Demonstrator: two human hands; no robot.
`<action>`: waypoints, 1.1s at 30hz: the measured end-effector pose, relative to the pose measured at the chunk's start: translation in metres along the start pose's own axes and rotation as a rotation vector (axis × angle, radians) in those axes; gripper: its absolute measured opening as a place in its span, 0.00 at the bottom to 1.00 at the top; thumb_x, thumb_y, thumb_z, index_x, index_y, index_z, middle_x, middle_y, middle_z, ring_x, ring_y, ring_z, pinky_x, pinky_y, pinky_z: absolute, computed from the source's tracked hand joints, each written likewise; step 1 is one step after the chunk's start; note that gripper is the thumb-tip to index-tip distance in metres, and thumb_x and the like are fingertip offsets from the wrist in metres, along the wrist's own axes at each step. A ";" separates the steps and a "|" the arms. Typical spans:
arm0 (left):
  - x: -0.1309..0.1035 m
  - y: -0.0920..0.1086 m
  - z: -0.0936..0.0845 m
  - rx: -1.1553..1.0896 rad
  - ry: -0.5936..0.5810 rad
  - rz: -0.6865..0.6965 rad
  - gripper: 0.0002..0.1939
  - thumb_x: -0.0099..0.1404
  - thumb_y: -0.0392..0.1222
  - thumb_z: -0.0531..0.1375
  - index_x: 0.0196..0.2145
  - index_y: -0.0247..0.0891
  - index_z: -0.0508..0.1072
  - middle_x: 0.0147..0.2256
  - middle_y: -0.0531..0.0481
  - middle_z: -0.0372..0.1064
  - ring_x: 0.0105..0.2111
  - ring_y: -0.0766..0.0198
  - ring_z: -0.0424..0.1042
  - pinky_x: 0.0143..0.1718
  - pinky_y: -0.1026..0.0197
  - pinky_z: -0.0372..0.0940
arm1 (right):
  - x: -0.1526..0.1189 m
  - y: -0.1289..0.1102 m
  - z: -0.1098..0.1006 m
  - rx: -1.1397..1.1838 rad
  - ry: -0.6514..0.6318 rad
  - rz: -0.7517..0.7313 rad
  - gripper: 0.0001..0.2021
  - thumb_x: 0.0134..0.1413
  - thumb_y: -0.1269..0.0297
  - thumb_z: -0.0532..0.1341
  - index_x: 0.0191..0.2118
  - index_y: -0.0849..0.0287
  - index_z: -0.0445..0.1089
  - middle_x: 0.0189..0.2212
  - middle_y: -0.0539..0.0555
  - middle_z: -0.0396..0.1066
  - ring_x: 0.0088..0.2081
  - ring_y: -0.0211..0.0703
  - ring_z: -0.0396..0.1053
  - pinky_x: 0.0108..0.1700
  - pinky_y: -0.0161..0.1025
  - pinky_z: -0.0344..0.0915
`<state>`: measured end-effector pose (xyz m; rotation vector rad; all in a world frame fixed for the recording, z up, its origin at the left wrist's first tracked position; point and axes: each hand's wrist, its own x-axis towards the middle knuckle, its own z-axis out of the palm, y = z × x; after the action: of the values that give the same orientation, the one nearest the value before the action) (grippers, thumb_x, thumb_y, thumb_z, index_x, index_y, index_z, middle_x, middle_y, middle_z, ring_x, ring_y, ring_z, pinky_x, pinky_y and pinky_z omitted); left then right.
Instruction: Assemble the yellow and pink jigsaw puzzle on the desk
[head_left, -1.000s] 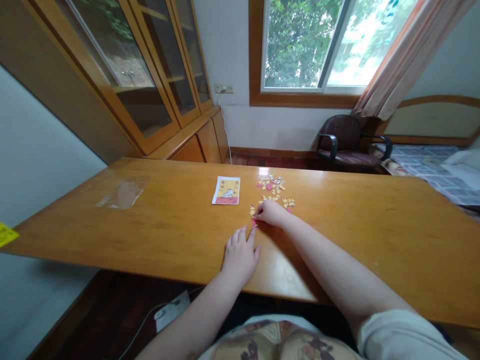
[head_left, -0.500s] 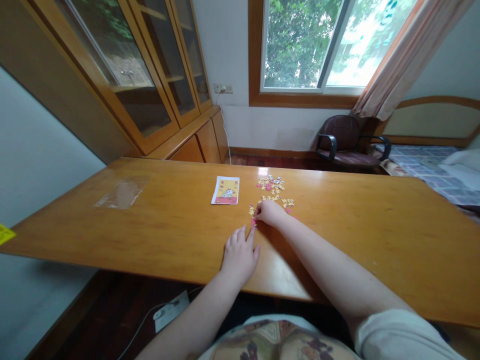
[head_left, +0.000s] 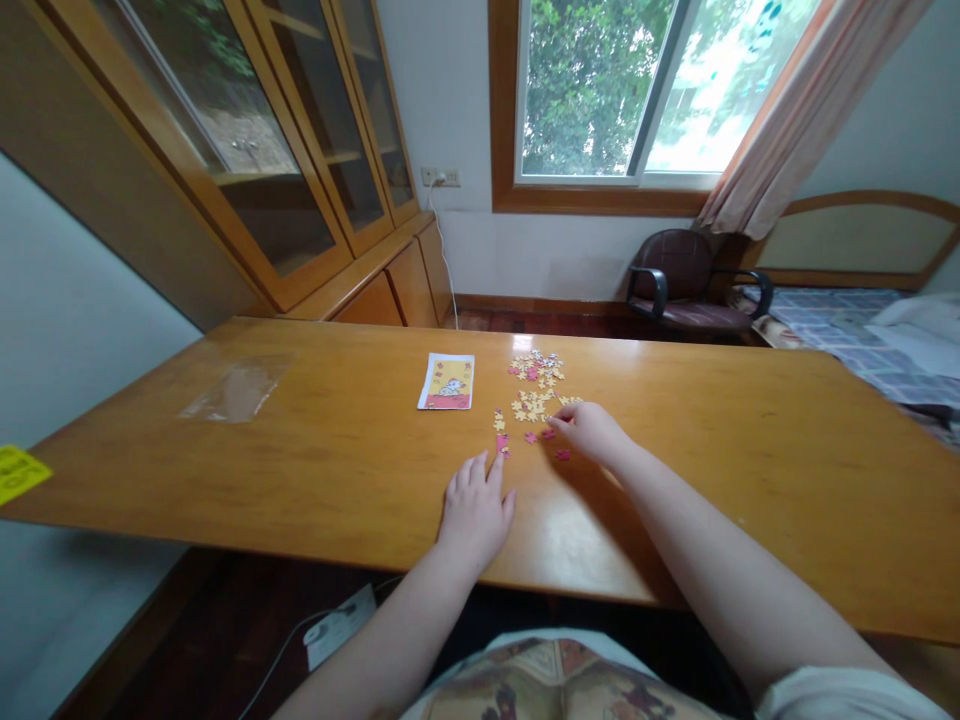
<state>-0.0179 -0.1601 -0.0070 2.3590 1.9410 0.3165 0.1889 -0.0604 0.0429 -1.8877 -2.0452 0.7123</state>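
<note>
In the head view, the left hand [head_left: 477,512] is lying low on the worktop [head_left: 337,450], its fingers spread wide, and its index fingertip is touching the near edge of a pink block [head_left: 502,441], which is lying at one o'clock from this hand. Some yellow pieces [head_left: 499,423] are lying just beyond the block, at twelve o'clock; I cannot tell if they are joining it. The right hand [head_left: 590,430] is keeping its thumb and fingers narrow, above the near side of a yellow heap [head_left: 531,405], which is lying at ten o'clock from it. I cannot tell if the fingertips are holding a piece. Loose pink pieces [head_left: 562,455] are lying between eight and nine o'clock from this hand, and a mixed pile [head_left: 536,367] is lying at eleven. A picture card [head_left: 449,384] is lying between ten and eleven o'clock from the block.

In my judgement, one is dealing here with light, thin, rather stiff card, smooth enough to be sliding easily on the glossy worktop. The knobs are probably the weak part, bending if one is pressing hard. Two fingertips on opposite edges are giving the best hold, while a flat finger is steadying the block.
</note>
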 end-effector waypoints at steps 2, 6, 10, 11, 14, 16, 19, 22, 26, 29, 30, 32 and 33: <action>0.000 -0.001 0.000 -0.008 0.000 0.008 0.27 0.66 0.46 0.53 0.61 0.37 0.62 0.59 0.40 0.61 0.57 0.49 0.58 0.57 0.47 0.56 | -0.004 0.009 -0.002 0.050 0.042 0.033 0.14 0.57 0.58 0.58 0.33 0.59 0.77 0.28 0.54 0.76 0.30 0.41 0.70 0.31 0.34 0.59; 0.001 -0.002 -0.002 -0.016 -0.003 0.031 0.27 0.67 0.44 0.52 0.62 0.37 0.61 0.60 0.41 0.61 0.58 0.51 0.59 0.58 0.48 0.57 | -0.008 0.022 0.004 0.102 0.122 0.012 0.13 0.57 0.60 0.57 0.35 0.60 0.77 0.30 0.54 0.76 0.33 0.42 0.71 0.35 0.34 0.61; 0.001 -0.001 -0.002 -0.030 -0.014 0.055 0.25 0.67 0.42 0.52 0.61 0.37 0.62 0.60 0.42 0.62 0.59 0.53 0.59 0.58 0.49 0.56 | -0.008 0.026 0.011 0.069 0.115 -0.071 0.12 0.57 0.62 0.56 0.34 0.59 0.77 0.33 0.54 0.77 0.36 0.43 0.71 0.38 0.35 0.61; 0.001 -0.002 -0.001 -0.037 -0.018 0.058 0.25 0.67 0.41 0.52 0.61 0.37 0.63 0.60 0.42 0.62 0.59 0.53 0.59 0.58 0.49 0.57 | -0.007 0.027 0.011 0.062 0.104 -0.086 0.12 0.58 0.62 0.56 0.34 0.59 0.77 0.34 0.54 0.77 0.36 0.42 0.71 0.38 0.34 0.61; 0.001 -0.004 -0.002 -0.071 -0.015 0.064 0.24 0.66 0.40 0.53 0.60 0.38 0.65 0.59 0.42 0.64 0.59 0.54 0.61 0.58 0.49 0.57 | -0.007 0.028 0.012 0.042 0.090 -0.113 0.12 0.58 0.62 0.56 0.34 0.59 0.77 0.34 0.54 0.76 0.35 0.41 0.70 0.37 0.34 0.61; 0.004 -0.009 -0.008 -0.102 -0.015 0.068 0.23 0.67 0.40 0.53 0.59 0.38 0.66 0.57 0.42 0.66 0.57 0.55 0.63 0.58 0.51 0.58 | -0.007 0.029 0.012 0.032 0.102 -0.127 0.12 0.58 0.62 0.56 0.34 0.58 0.77 0.34 0.54 0.76 0.36 0.41 0.70 0.38 0.34 0.61; 0.016 -0.019 -0.025 -0.104 -0.040 0.058 0.22 0.67 0.41 0.52 0.58 0.38 0.67 0.53 0.42 0.69 0.52 0.57 0.68 0.54 0.54 0.62 | -0.007 0.030 0.015 0.024 0.113 -0.151 0.11 0.57 0.62 0.57 0.36 0.58 0.77 0.36 0.54 0.75 0.38 0.41 0.70 0.40 0.34 0.61; 0.037 -0.026 -0.047 0.007 -0.079 0.071 0.19 0.66 0.42 0.55 0.53 0.38 0.70 0.49 0.42 0.72 0.48 0.55 0.70 0.50 0.53 0.63 | -0.006 0.031 0.016 0.004 0.097 -0.168 0.11 0.57 0.62 0.58 0.37 0.57 0.77 0.38 0.54 0.75 0.39 0.41 0.70 0.41 0.34 0.61; 0.064 -0.027 -0.057 0.093 -0.127 0.220 0.13 0.66 0.44 0.56 0.45 0.39 0.75 0.42 0.44 0.74 0.44 0.54 0.71 0.46 0.54 0.63 | -0.005 0.036 0.012 -0.029 0.105 -0.185 0.10 0.57 0.62 0.58 0.37 0.57 0.77 0.37 0.54 0.75 0.38 0.41 0.69 0.41 0.34 0.61; 0.072 -0.027 -0.047 0.084 -0.143 0.295 0.12 0.66 0.46 0.57 0.40 0.40 0.77 0.41 0.44 0.74 0.43 0.55 0.70 0.45 0.55 0.63 | -0.004 0.041 0.007 -0.042 0.142 -0.167 0.10 0.58 0.63 0.57 0.38 0.58 0.77 0.38 0.54 0.75 0.39 0.41 0.69 0.42 0.34 0.61; 0.073 -0.028 -0.041 0.068 -0.147 0.313 0.12 0.65 0.46 0.57 0.40 0.40 0.78 0.40 0.45 0.74 0.43 0.56 0.70 0.45 0.55 0.63 | -0.004 0.042 0.005 -0.042 0.142 -0.168 0.10 0.58 0.63 0.57 0.38 0.58 0.77 0.38 0.54 0.75 0.39 0.41 0.69 0.42 0.34 0.61; 0.073 -0.030 -0.031 0.028 -0.143 0.339 0.11 0.66 0.46 0.57 0.41 0.42 0.77 0.41 0.46 0.74 0.43 0.56 0.70 0.45 0.56 0.63 | -0.004 0.043 0.003 -0.039 0.119 -0.183 0.10 0.58 0.63 0.57 0.37 0.58 0.77 0.38 0.54 0.75 0.39 0.41 0.69 0.42 0.33 0.61; 0.073 -0.032 -0.027 0.003 -0.135 0.345 0.12 0.66 0.45 0.57 0.43 0.42 0.77 0.42 0.47 0.74 0.44 0.56 0.70 0.46 0.55 0.63 | -0.005 0.043 0.003 -0.037 0.100 -0.194 0.10 0.58 0.63 0.58 0.37 0.58 0.77 0.37 0.54 0.75 0.38 0.41 0.69 0.41 0.33 0.61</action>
<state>-0.0413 -0.0843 0.0218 2.6356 1.4756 0.1660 0.2245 -0.0641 0.0188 -1.6778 -2.1532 0.5245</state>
